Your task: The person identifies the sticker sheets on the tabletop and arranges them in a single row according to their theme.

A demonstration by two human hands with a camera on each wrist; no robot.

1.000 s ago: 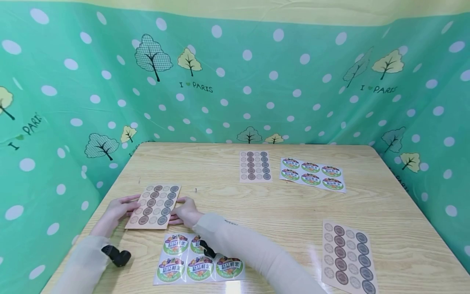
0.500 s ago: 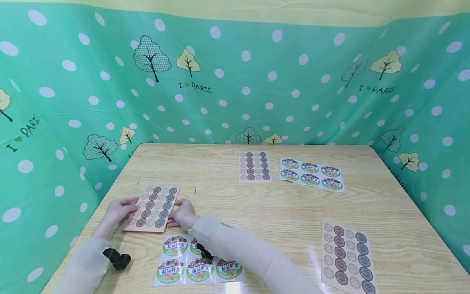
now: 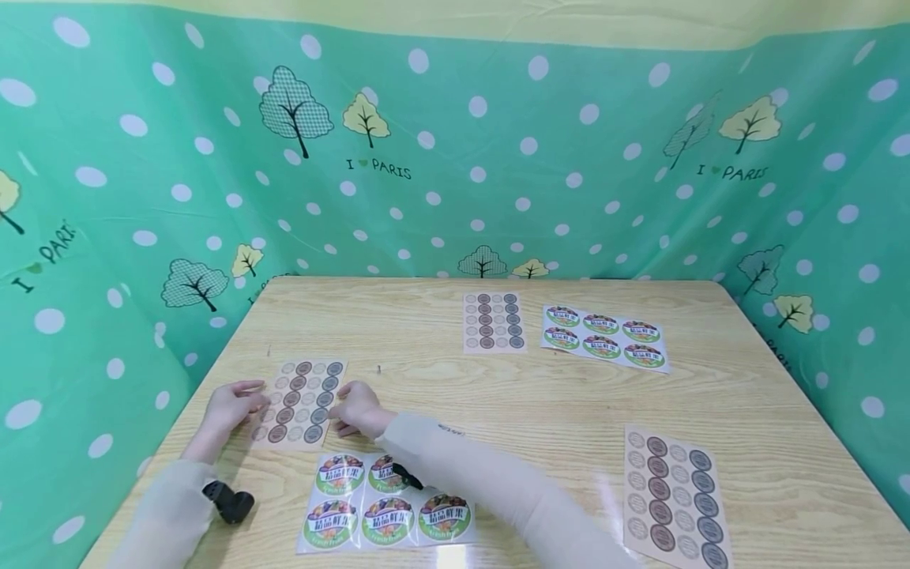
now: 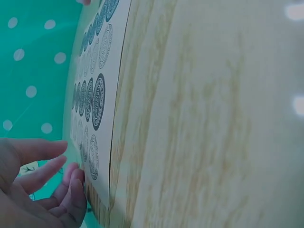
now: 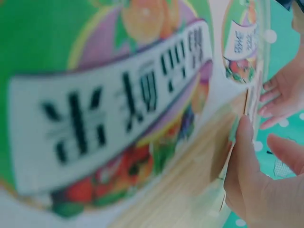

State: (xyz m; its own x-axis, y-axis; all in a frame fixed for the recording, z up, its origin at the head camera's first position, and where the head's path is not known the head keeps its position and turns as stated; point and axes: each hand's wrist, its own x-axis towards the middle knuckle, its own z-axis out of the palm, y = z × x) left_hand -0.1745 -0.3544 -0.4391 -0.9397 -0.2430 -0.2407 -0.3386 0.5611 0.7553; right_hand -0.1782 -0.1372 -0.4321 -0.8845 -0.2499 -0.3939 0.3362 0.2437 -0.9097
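A pale pink sheet of round seal stickers [image 3: 302,405] lies on the table at the left, between both hands. My left hand [image 3: 229,408] is at its left edge, thumb and forefinger apart; in the left wrist view the lower fingertips [image 4: 78,183] rest right by the sheet's border. On the opposite side, my right hand [image 3: 359,408] has its fingertips close to the right edge, and the right wrist view shows the thumb lifted away from the fingers. Just below the right forearm, a glossy sheet of fruit stickers [image 3: 387,518] lies partly covered by the sleeve.
Another seal sticker sheet [image 3: 494,322] lies at the back middle, beside a second fruit sticker sheet [image 3: 604,338]. A third seal sheet [image 3: 675,498] is at the front right. A green dotted cloth [image 3: 455,205] hangs around the wooden table [image 3: 562,419].
The seal sheet at the left was held slightly raised and shifted a little nearer the front. Now it lies flat, and the fingers have loosened from its edges.
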